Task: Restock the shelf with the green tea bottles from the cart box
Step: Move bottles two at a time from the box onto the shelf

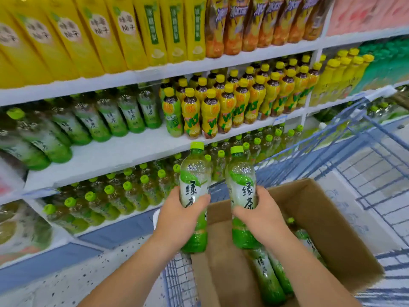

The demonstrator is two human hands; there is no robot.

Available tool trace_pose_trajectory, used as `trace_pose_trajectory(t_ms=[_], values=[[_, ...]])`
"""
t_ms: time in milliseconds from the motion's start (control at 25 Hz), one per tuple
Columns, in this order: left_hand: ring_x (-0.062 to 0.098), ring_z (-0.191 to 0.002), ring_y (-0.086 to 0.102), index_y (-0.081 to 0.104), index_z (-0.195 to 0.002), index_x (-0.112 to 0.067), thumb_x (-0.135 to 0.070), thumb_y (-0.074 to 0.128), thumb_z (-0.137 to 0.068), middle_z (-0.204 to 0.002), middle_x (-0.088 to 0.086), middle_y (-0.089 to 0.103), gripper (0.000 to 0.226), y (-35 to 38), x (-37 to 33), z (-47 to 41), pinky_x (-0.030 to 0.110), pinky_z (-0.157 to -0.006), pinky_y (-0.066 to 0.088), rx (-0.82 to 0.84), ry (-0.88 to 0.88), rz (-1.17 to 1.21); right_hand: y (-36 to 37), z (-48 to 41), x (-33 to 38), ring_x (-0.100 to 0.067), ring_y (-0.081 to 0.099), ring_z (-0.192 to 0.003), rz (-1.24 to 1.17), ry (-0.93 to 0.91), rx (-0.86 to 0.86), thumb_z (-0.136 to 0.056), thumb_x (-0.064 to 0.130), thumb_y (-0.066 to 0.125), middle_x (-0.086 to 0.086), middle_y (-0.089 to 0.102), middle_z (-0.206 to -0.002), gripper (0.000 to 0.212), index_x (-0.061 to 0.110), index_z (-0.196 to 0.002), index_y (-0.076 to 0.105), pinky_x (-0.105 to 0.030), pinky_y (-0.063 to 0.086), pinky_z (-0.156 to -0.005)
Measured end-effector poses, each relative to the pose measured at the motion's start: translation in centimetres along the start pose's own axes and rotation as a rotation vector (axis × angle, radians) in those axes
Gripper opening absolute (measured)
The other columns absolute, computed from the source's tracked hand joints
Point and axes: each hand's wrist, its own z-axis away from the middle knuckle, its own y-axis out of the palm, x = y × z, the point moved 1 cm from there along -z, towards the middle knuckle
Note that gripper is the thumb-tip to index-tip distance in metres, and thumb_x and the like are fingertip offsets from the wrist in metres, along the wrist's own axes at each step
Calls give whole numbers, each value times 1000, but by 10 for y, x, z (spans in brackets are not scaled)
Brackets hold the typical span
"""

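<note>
My left hand (pixel 179 216) grips an upright green tea bottle (pixel 194 173) with a lime cap. My right hand (pixel 263 213) grips a second green tea bottle (pixel 241 173), also upright. Both bottles are held side by side above the near left corner of the cardboard box (pixel 332 229) in the blue wire cart (pixel 376 165). More green tea bottles (pixel 272 282) lie inside the box under my right forearm. On the white middle shelf (pixel 124 154), green tea bottles (pixel 93 122) stand at its back left, with bare shelf in front of them.
Yellow-capped lemon tea bottles (pixel 221 109) fill the right part of the middle shelf. The shelf below holds rows of green-capped bottles (pixel 124 193). Tall yellow bottles (pixel 99 34) line the top shelf. Speckled floor (pixel 77 278) lies between the shelving and the cart.
</note>
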Motion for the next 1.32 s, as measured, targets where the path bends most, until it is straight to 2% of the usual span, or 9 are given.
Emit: trace_pose_trajectory(t_ms=[160, 320, 680, 760, 880, 1000, 1080, 1160, 1320], values=[[9, -82, 69, 65, -103, -30, -37, 75, -85, -92, -8, 73, 22, -68, 1, -36, 30, -71, 56, -74, 49, 1, 72, -17, 44, -13, 69, -83, -2, -87, 90, -79, 19, 77, 8, 68, -96, 39, 36, -107, 54, -39, 59, -70], [6, -80, 69, 65, -101, -29, -40, 78, -80, -89, -10, 73, 27, -138, 14, -72, 29, -70, 55, -134, 77, -40, 144, -28, 75, -6, 66, -80, 22, -136, 126, -80, 16, 78, 9, 68, -94, 37, 34, -102, 54, -24, 49, -58], [8, -81, 71, 64, -100, -31, -40, 84, -71, -90, -10, 74, 36, -286, 41, -139, 42, -78, 61, -190, 53, -10, 286, -48, 146, -17, 69, -82, 65, -122, 90, -71, 15, 80, 3, 71, -92, 40, 28, -100, 58, -45, 59, -76], [7, -80, 71, 66, -100, -31, -41, 84, -67, -89, -13, 74, 39, -308, 51, -156, 42, -78, 61, -227, 48, 0, 310, -56, 156, -19, 68, -80, 45, -122, 104, -73, 8, 78, -2, 70, -91, 39, 25, -100, 55, -40, 59, -71], [6, -77, 70, 68, -97, -31, -38, 84, -67, -84, -14, 74, 35, -327, 66, -180, 40, -77, 60, -277, 41, 1, 337, -72, 167, -17, 66, -76, 28, -141, 126, -74, 2, 76, -6, 69, -93, 44, 23, -104, 52, -29, 54, -61], [7, -80, 69, 65, -97, -31, -33, 84, -68, -87, -13, 73, 35, -333, 75, -203, 39, -77, 59, -306, 69, -19, 360, -94, 171, -18, 70, -87, 27, -161, 158, -64, 11, 79, 1, 71, -98, 56, 30, -110, 52, -40, 59, -76], [9, -83, 68, 63, -100, -31, -28, 84, -69, -90, -12, 72, 38, -336, 76, -218, 40, -79, 58, -311, 86, -16, 372, -110, 173, -17, 70, -89, 14, -182, 169, -56, 20, 80, 3, 71, -99, 64, 33, -113, 52, -43, 59, -79], [11, -86, 67, 61, -104, -31, -24, 82, -70, -92, -11, 70, 40, -339, 75, -234, 39, -79, 57, -328, 110, -1, 383, -126, 177, -16, 69, -90, 21, -225, 181, -61, 17, 81, 3, 69, -99, 64, 32, -115, 50, -41, 59, -79], [-3, -80, 61, 59, -107, -29, -17, 81, -75, -92, -14, 67, 41, -337, 73, -261, 17, -65, 46, -392, 179, 33, 396, -160, 185, -13, 66, -91, 12, -342, 176, -68, 7, 82, 6, 67, -102, 63, 29, -118, 49, -35, 55, -78]])
